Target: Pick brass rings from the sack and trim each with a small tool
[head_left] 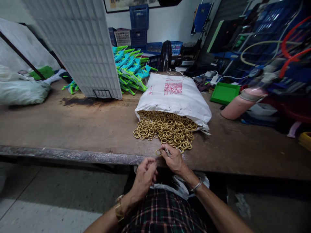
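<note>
A pile of brass-coloured rings [170,129] spills from the mouth of a white woven sack [179,92] onto the table. At the table's front edge, my right hand [173,160] is closed, with one brass ring [158,152] at its fingertips. A small silvery metal piece [167,151] also shows between those fingers; its kind is unclear. My left hand [145,174] is lower and to the left, just off the edge, its fingers curled together. Whatever it may hold is hidden. Below both hands, a whitish plastic bag [181,186] lies open at my lap.
A tall ribbed white panel [77,48] stands on the wooden table [73,129], with green and blue plastic pieces [132,69] behind it. To the right are a green tray [224,93] and a pink cylinder [240,105] with hoses above. A stuffed pale bag [21,89] sits far left.
</note>
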`<state>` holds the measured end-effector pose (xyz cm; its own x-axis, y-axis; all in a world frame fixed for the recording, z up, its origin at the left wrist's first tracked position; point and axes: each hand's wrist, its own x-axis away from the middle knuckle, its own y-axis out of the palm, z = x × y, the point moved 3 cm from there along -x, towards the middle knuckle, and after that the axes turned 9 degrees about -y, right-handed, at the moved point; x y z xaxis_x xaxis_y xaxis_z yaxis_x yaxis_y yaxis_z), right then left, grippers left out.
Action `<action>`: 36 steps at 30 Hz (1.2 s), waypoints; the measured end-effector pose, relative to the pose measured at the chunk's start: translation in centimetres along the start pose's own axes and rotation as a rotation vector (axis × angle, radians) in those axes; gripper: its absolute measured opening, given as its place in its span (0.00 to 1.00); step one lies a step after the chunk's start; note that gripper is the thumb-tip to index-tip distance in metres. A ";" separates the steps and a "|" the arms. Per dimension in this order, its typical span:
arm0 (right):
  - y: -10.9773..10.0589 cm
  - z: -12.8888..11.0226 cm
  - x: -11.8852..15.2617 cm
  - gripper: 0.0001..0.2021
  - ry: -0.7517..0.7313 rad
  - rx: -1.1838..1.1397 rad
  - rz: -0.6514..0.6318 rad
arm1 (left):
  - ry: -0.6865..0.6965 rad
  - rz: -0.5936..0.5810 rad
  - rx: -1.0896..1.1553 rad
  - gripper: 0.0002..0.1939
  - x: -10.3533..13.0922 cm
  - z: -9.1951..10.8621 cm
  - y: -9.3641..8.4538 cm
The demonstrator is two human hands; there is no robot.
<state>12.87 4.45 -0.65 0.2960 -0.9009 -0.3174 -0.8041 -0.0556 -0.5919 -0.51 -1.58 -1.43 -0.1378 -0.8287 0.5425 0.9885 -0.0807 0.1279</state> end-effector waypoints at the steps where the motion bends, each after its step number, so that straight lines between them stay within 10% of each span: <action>1: -0.1 -0.1 0.2 0.09 -0.017 0.000 -0.011 | 0.020 0.052 0.008 0.22 -0.3 0.5 -0.1; 8: 0.0 -0.4 1.3 0.08 -0.081 -0.008 -0.016 | -0.001 -0.003 0.033 0.18 -2.4 1.7 0.5; 20: 0.1 0.9 0.9 0.15 0.266 -0.321 -0.017 | 0.311 0.126 -0.229 0.12 -2.5 2.8 1.3; 36: 0.4 0.8 0.3 0.10 0.370 -0.340 -0.044 | 0.003 -0.146 -0.124 0.15 -3.1 2.5 0.9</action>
<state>13.07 4.47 -1.58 0.1802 -0.9834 0.0229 -0.9356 -0.1785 -0.3047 0.68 2.24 -0.92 -0.2800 -0.8051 0.5229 0.9583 -0.2672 0.1017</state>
